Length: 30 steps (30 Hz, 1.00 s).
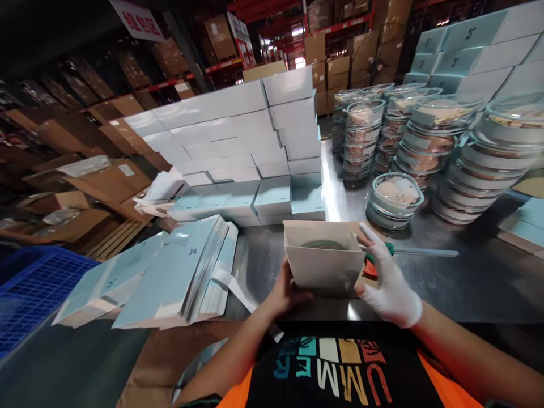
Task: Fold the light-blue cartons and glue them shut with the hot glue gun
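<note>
1. Head view, centre of frame: open-topped white cardboard box (325, 269) at the near edge of the grey metal table (476, 283); resting or lifted, cannot tell. Round greenish object (325, 245) partly visible inside.
2. Bare left hand (289, 290) grips the box's lower left corner; white-gloved right hand (386, 277) is spread, fingers at its right edge.
3. Step in hand, judged: steadying the loaded, unclosed box.
4. Next move, judged: calls for left-hand bracing, right fingers guiding the flap clear of the contents.

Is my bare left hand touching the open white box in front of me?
Touching. The head view shows the left hand with its fingers against the lower left corner of the open white box.
</note>
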Motion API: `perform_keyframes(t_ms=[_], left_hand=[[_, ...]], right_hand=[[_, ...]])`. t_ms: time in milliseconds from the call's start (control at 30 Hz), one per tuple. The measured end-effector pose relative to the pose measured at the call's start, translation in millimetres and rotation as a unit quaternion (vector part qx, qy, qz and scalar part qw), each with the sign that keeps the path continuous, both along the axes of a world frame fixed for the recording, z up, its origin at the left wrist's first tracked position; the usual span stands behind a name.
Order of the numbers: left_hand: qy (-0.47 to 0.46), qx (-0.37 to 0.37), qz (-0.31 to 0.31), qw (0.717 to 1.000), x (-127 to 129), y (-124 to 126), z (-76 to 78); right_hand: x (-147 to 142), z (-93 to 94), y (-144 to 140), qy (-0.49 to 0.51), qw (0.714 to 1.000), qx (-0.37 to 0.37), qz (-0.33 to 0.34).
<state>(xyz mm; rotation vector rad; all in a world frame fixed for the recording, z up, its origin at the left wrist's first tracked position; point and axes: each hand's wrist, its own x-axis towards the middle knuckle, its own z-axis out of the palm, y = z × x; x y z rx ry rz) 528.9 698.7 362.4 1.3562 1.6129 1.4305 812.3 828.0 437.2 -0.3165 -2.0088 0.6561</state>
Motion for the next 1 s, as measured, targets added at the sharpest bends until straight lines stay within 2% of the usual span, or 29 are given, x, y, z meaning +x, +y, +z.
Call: perform_keyframes(t_ms=[67, 133, 200, 267, 367, 433, 500, 567, 633, 667, 733, 800, 833, 867, 1000], left_hand=[[0.024, 0.088, 0.022, 0.996, -0.7, -2.3, 12.7], [0.074, 0.169, 0.033, 0.982, 2.2, -1.6, 27.6], [0.109, 0.216, 0.023, 0.97, 9.9, 1.4, 40.7], [0.114, 0.24, 0.041, 0.963, 19.6, 5.0, 47.9], [0.072, 0.301, 0.101, 0.946, 27.0, 8.6, 45.6], [0.087, 0.324, 0.079, 0.939, 22.8, 10.2, 39.8], [0.141, 0.301, 0.03, 0.943, 13.5, 12.6, 35.9], [0.166, 0.264, 0.026, 0.95, 3.9, 16.1, 36.0], [0.142, 0.247, 0.068, 0.956, -2.3, 19.9, 40.0], [0.126, 0.245, 0.092, 0.957, -3.8, 21.6, 43.0], [0.1, 0.247, 0.127, 0.956, -4.3, 24.2, 50.1], [0.076, 0.25, 0.139, 0.955, -2.7, 25.8, 57.2], [0.065, 0.254, 0.138, 0.955, -1.4, 26.5, 60.6], [0.054, 0.258, 0.135, 0.955, 0.0, 27.1, 63.6], [0.016, 0.256, 0.127, 0.958, 7.3, 29.7, 71.8]], right_hand=[[-10.1, -17.9, -7.0, 0.0, 0.999, 0.013, 0.029], [-23.1, -22.5, -12.3, 0.015, 0.998, -0.017, 0.064], [-38.0, -18.3, -16.3, 0.043, 0.992, -0.098, 0.058], [-53.6, -11.6, -19.6, 0.07, 0.979, -0.193, 0.012], [-72.1, -6.0, -22.5, 0.121, 0.955, -0.255, -0.088], [-75.7, -4.9, -19.6, 0.153, 0.95, -0.243, -0.119], [-69.0, -2.7, -9.8, 0.148, 0.958, -0.222, -0.103], [-52.0, 1.6, 6.8, 0.084, 0.975, -0.186, -0.092], [-28.6, 5.8, 26.5, -0.046, 0.976, -0.14, -0.16], [-16.3, 6.7, 35.8, -0.14, 0.959, -0.125, -0.212], [6.3, 4.5, 49.8, -0.342, 0.884, -0.146, -0.283], [23.4, -2.5, 56.3, -0.477, 0.807, -0.208, -0.281], [29.7, -6.8, 57.2, -0.503, 0.787, -0.237, -0.269], [34.7, -11.1, 56.8, -0.503, 0.782, -0.259, -0.263], [44.0, -20.8, 48.7, -0.449, 0.794, -0.306, -0.272]])
